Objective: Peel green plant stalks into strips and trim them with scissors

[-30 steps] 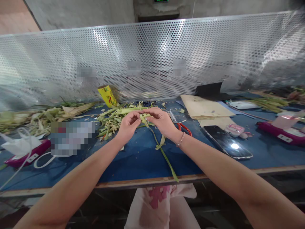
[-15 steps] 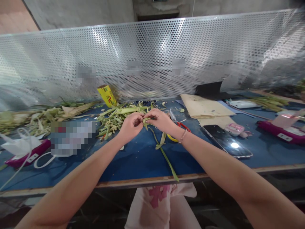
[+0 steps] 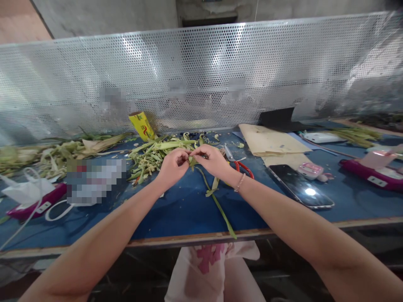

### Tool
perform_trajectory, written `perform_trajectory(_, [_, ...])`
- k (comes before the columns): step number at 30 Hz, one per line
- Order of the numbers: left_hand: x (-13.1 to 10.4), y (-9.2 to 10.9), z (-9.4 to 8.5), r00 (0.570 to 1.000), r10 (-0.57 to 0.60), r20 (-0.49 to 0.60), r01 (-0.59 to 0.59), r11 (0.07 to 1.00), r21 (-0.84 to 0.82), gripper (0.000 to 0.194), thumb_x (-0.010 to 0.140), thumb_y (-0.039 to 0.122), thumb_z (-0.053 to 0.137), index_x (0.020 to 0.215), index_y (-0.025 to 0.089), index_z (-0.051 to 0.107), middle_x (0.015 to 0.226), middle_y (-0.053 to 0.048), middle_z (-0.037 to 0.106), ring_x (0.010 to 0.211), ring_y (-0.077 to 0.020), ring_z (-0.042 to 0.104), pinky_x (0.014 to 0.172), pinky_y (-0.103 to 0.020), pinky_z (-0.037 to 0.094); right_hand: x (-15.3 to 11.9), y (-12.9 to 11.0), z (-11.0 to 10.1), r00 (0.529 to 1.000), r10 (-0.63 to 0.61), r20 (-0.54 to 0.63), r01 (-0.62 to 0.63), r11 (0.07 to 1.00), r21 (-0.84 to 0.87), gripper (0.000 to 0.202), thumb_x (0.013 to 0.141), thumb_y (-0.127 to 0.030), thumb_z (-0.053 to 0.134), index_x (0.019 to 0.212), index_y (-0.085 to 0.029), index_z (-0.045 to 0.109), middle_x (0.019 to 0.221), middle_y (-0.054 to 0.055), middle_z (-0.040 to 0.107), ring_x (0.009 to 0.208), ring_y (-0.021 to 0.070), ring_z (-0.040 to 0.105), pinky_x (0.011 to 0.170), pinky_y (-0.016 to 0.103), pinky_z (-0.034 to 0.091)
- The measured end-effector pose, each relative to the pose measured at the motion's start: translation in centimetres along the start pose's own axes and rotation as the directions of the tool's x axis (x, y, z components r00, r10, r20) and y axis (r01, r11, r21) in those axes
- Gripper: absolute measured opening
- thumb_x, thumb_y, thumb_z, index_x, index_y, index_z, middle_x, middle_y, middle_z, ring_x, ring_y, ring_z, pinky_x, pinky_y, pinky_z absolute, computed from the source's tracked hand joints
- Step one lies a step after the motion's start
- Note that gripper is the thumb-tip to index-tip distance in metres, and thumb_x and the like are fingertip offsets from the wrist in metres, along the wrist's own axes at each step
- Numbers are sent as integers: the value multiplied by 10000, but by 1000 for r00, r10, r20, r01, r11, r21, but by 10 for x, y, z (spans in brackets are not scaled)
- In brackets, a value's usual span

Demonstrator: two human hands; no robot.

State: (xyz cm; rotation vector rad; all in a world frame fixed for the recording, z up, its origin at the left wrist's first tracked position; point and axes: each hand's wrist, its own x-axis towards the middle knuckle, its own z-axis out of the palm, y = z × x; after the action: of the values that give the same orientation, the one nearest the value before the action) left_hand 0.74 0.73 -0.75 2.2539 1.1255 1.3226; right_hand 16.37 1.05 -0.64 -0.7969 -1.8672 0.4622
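Both hands meet over the middle of the blue table, fingertips pinched together on a small green leafy plant piece [image 3: 192, 162]. My left hand [image 3: 174, 167] is closed on its left side, my right hand [image 3: 211, 161] on its right. The piece is partly hidden by the fingers. Just in front of them lies a long green stalk [image 3: 220, 208] with a small leaf, reaching toward the table's front edge. Under my right wrist are scissors [image 3: 244, 168] with red and yellow handles. Behind my left hand spreads a pile of green plant pieces [image 3: 147, 157].
A yellow packet [image 3: 141, 126] leans by the perforated metal screen [image 3: 201, 63]. At right lie brown paper [image 3: 272, 140], a phone [image 3: 299, 186], a pink case [image 3: 310, 170] and a purple power strip [image 3: 374, 178]. A white charger [image 3: 28, 191] with its cable sits at left.
The fingers have shifted slightly around the green piece, which hangs a little lower now. My right wrist has moved slightly left and down, showing more of the red handle.
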Motion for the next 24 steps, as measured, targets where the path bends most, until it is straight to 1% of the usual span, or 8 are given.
perform_trajectory(4, [0, 2, 1, 999, -28, -18, 28, 999, -34, 45, 623, 116, 478, 621, 159, 466, 877, -64, 567, 769, -139, 553, 660, -270, 449, -2, -2, 1, 1000, -4, -22, 5, 1000, 10, 114, 702, -120, 510, 745, -166, 605, 754, 25, 565, 738, 119, 543, 670, 267, 463])
perform_trajectory(7, [1, 5, 1, 993, -108, -44, 101, 986, -134, 45, 605, 130, 498, 599, 154, 460, 880, -55, 571, 718, -119, 541, 641, -255, 430, -2, 2, 1, 1000, -10, 8, 9, 996, 88, 169, 678, -98, 520, 806, -170, 603, 852, 41, 535, 806, 126, 544, 643, 248, 484])
perform_trajectory(10, [3, 7, 0, 979, -201, -21, 184, 933, -310, 67, 598, 146, 518, 559, 148, 464, 775, -25, 578, 670, -105, 519, 626, -241, 406, 1, 10, 1, 995, -61, 78, 46, 982, 185, 235, 683, -99, 537, 887, -198, 601, 925, 41, 516, 868, 124, 538, 726, 271, 487])
perform_trajectory(13, [4, 4, 0, 970, -242, 36, 232, 859, -457, 58, 604, 147, 526, 561, 150, 488, 631, 13, 533, 608, -91, 487, 588, -225, 379, 4, 18, 1, 991, -80, 108, 49, 962, 268, 249, 687, -134, 583, 918, -226, 601, 936, 26, 530, 887, 118, 542, 832, 308, 454])
perform_trajectory(16, [4, 1, -1, 972, -229, 56, 227, 848, -479, 40, 599, 130, 536, 577, 153, 512, 621, 20, 529, 600, -85, 479, 572, -216, 362, 5, 21, 2, 996, -39, 78, 12, 948, 317, 258, 671, -139, 610, 912, -228, 608, 935, 21, 544, 864, 112, 555, 846, 313, 450])
perform_trajectory(21, [4, 1, -4, 981, -176, 81, 194, 875, -444, 42, 590, 124, 560, 581, 147, 525, 816, -16, 588, 723, -107, 524, 645, -229, 387, 3, 10, 0, 1000, 16, 18, -20, 962, 271, 188, 635, -145, 644, 811, -207, 635, 853, 17, 584, 796, 115, 564, 781, 303, 477])
perform_trajectory(24, [3, 3, -3, 983, -172, 67, 183, 846, -501, 46, 595, 117, 569, 580, 147, 538, 840, -17, 599, 749, -109, 530, 677, -232, 395, 2, 3, -2, 999, 50, 4, -49, 958, 282, 159, 629, -163, 649, 783, -198, 632, 835, 16, 590, 758, 111, 573, 734, 286, 490])
